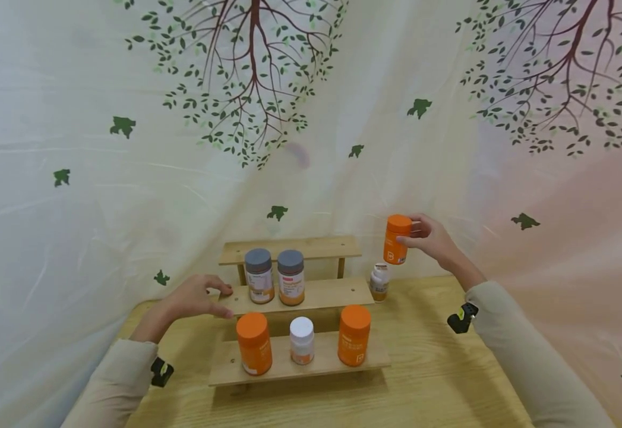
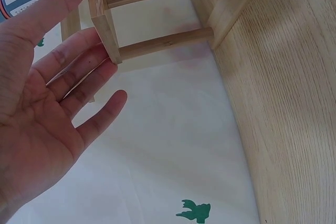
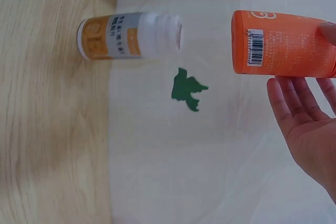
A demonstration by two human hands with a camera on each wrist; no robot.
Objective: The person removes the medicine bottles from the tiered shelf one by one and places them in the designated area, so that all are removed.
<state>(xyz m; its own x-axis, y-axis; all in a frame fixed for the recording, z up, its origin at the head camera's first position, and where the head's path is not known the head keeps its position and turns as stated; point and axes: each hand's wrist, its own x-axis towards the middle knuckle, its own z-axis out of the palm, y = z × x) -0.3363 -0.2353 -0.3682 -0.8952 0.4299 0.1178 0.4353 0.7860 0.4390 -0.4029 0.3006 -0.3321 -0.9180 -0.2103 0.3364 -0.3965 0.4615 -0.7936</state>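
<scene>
Right hand (image 1: 432, 239) has an orange bottle (image 1: 396, 239) pinched near the cap, thumb on one side and fingers on the other, held upright in the air just off the right end of the rack (image 1: 297, 297), about level with its top step. Gripping it high like that leaves the base free, which looks handy for setting it down flat.

Left hand (image 1: 195, 297) is open, fingers straight, resting against the left end of the rack's middle step. My guess is it's steadying the rack so it doesn't slide on the worktop (image 1: 439, 368).

Count, all relative to the rack:
- top step: nothing on it
- middle step: two grey-capped jars (image 1: 274, 277), side by side at the left
- bottom step: two orange bottles with one white bottle (image 1: 302, 340) between them
- on the worktop just off the rack's right end, under the held bottle: one small white bottle (image 1: 379, 280)

So three orange bottles in total, two grey-capped, two white.
</scene>
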